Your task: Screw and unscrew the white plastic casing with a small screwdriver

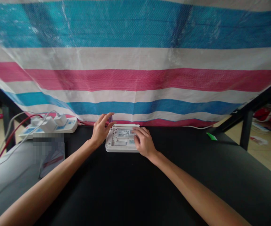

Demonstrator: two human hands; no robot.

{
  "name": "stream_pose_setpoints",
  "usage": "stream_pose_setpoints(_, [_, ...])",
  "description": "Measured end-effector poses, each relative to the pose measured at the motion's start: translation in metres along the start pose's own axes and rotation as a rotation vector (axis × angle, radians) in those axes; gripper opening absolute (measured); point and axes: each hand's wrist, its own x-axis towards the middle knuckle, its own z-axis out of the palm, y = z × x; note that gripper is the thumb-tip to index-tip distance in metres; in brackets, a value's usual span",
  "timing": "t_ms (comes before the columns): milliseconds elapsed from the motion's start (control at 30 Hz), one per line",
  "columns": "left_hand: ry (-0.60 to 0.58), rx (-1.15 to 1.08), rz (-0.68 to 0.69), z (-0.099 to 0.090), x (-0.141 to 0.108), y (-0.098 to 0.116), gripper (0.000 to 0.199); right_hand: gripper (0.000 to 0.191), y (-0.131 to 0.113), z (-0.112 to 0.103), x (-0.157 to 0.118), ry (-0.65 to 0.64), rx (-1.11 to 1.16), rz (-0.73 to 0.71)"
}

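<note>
A white plastic device (119, 143) lies flat on the black table. Labels, a grille of small holes and a recessed panel mark its upper face, and a white strip (126, 125) runs along its far edge. My left hand (100, 128) is at the device's far left corner, thumb and fingers closed around a small purple object (111, 119), mostly hidden by the fingers. Over the right end of the device, my right hand (145, 142) bends its fingers onto the top and covers that side.
On the left stands a white power strip (68, 125) with plugs and red and white cables. A dark flat pouch (52, 157), partly pixelated, lies before it. A green packet (211, 136) is at the right. Striped sheeting (135, 59) hangs behind the table.
</note>
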Motion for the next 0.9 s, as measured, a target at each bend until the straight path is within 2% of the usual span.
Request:
stream_pose_setpoints(267, [0.131, -0.087, -0.018, -0.011, 0.013, 0.015, 0.033, 0.027, -0.001, -0.001, 0.0, -0.006, -0.005, 0.003])
stream_pose_setpoints(367, [0.154, -0.192, -0.086, -0.012, 0.014, 0.025, 0.032, 0.027, 0.0, -0.001, -0.001, -0.011, -0.016, 0.001])
stream_pose_setpoints(567, [0.124, -0.512, -0.272, -0.006, 0.01, 0.048, 0.036, 0.024, 0.0, -0.002, 0.003, -0.042, -0.021, -0.039])
stream_pose_setpoints(733, [0.174, -0.669, -0.326, -0.004, 0.008, 0.069, 0.037, 0.022, -0.018, -0.012, 0.013, -0.131, 0.12, -0.138])
stream_pose_setpoints(900, [0.147, -0.727, -0.372, -0.002, 0.004, 0.076, 0.038, 0.019, -0.035, -0.019, 0.018, -0.262, 0.193, -0.081])
